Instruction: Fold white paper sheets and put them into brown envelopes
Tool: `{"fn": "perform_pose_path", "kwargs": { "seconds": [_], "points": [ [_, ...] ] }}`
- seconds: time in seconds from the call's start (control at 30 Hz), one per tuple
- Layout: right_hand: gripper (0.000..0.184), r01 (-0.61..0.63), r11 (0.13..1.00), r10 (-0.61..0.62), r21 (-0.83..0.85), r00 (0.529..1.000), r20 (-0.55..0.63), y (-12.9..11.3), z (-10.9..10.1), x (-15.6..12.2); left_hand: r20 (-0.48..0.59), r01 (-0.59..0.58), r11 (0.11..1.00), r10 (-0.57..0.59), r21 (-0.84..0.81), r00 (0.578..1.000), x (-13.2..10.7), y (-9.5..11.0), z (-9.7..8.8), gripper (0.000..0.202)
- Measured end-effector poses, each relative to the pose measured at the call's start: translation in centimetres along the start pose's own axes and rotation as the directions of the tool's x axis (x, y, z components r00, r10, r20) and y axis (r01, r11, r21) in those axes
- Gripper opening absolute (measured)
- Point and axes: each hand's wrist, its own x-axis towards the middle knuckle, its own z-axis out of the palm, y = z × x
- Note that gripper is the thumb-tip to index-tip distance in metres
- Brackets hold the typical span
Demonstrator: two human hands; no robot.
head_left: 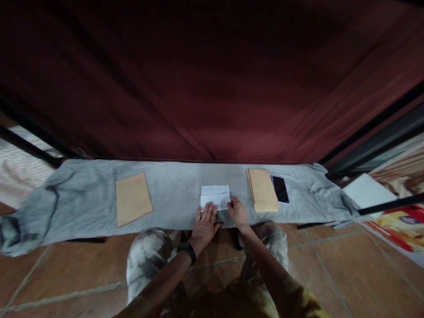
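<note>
A white sheet of paper [215, 191], partly folded over on itself, lies on the grey cloth in front of me. My left hand [206, 221] rests flat on its lower left part, fingers stretched out. At the paper's right edge is my right hand [236, 211], its fingers curled and pressed together at the lower right corner. Whether the right fingertips pinch the paper or only press on it is hard to see, but they touch its edge.
Brown envelopes [265, 190] are stacked to the right, with a phone [281, 190] beside them. One brown envelope [133, 199] lies on the left. Grey cloth [175, 190] covers the narrow bench. A dark red curtain [205, 97] hangs behind it, between black metal bars [374, 128].
</note>
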Motion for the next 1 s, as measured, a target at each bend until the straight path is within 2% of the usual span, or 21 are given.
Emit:
{"fn": "perform_pose_path", "kwargs": {
  "seconds": [0.27,0.5,0.67,1.0],
  "points": [
    [0.026,-0.034,0.999,0.034,-0.036,0.999,0.011,-0.2,-0.1,0.2,0.030,-0.054,0.998,0.054,-0.019,0.998,0.6,-0.6,0.2,0.076],
    [0.027,-0.056,0.997,0.057,-0.046,0.998,0.022,-0.4,-0.2,0.4,0.062,-0.124,0.992,0.124,-0.018,0.990,1.2,-1.1,0.4,0.079],
    [0.024,-0.055,0.997,0.056,-0.048,0.998,0.031,-0.5,-0.3,0.6,0.046,-0.159,0.986,0.157,0.048,0.987,1.4,-1.2,0.2,0.074],
    [0.020,-0.043,0.997,0.044,-0.060,0.999,0.015,-0.9,-0.4,1.4,-0.019,-0.172,0.984,0.173,0.044,0.985,2.2,-1.8,0.2,0.073]
  ]
}}
